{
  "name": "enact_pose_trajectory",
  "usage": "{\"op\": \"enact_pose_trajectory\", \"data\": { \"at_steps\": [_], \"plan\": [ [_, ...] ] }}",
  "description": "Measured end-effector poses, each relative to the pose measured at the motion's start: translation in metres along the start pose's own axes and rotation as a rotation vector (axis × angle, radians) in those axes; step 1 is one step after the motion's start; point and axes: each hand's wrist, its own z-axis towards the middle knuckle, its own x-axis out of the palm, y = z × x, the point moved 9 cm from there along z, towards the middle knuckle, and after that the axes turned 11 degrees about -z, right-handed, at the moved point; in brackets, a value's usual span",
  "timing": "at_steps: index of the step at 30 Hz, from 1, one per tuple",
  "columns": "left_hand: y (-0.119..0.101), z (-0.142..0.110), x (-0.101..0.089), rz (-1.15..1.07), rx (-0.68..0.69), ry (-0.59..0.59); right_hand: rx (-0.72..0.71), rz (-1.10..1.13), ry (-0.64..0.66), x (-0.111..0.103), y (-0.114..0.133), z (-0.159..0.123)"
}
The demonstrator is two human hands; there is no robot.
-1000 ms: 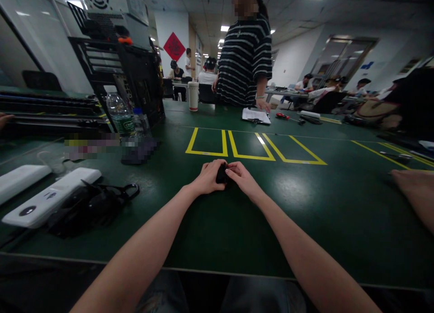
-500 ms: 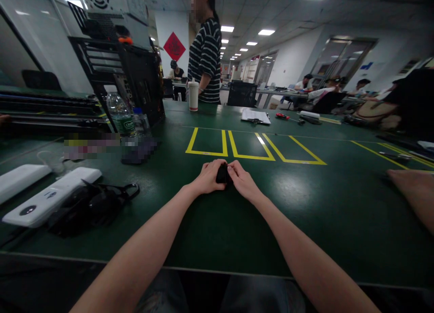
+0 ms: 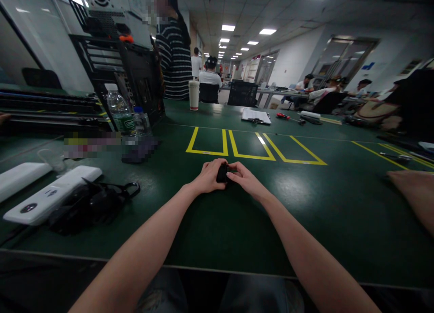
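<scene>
The left hand [image 3: 207, 177] is gripping a small black object [image 3: 222, 173], ideally bracing it steady, while the partly curled right hand [image 3: 243, 176] is touching its side, grip unclear.

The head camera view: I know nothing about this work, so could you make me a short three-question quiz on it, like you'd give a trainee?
1. Multiple choice: what does the left hand hold?
a) a white cup
b) a small black object
c) a water bottle

2. True or false: in this view, the red-handled screwdriver lies to the right of the clipboard.

3. Fill in the number: side by side near the middle of the green table are ___ three-sided yellow tape outlines.

Key: 1: b, with its fingers around the sides; 2: true; 3: three.
</scene>
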Motion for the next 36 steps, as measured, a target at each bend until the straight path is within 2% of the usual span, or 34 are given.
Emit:
{"op": "enact_pose_trajectory", "data": {
  "at_steps": [4,11,16,22,28,36],
  "plan": [
    [0.003,0.001,0.001,0.001,-0.008,-0.012,-0.011,0.035,0.001,0.001,0.004,-0.002],
    [0.003,0.001,0.002,0.015,0.029,-0.020,0.009,-0.055,-0.128,-0.005,-0.003,0.003],
    [0.006,0.002,0.003,0.024,0.001,-0.028,0.054,-0.043,-0.122,-0.005,-0.005,0.003],
    [0.005,0.001,0.002,0.038,0.013,-0.028,0.000,0.062,-0.011,0.001,0.003,-0.001],
    [0.003,0.001,0.002,0.048,0.033,-0.026,0.023,-0.051,-0.134,-0.007,-0.002,0.001],
    [0.004,0.001,0.002,0.033,0.024,-0.018,0.087,-0.074,-0.109,-0.007,-0.009,0.003]
  ]
}}
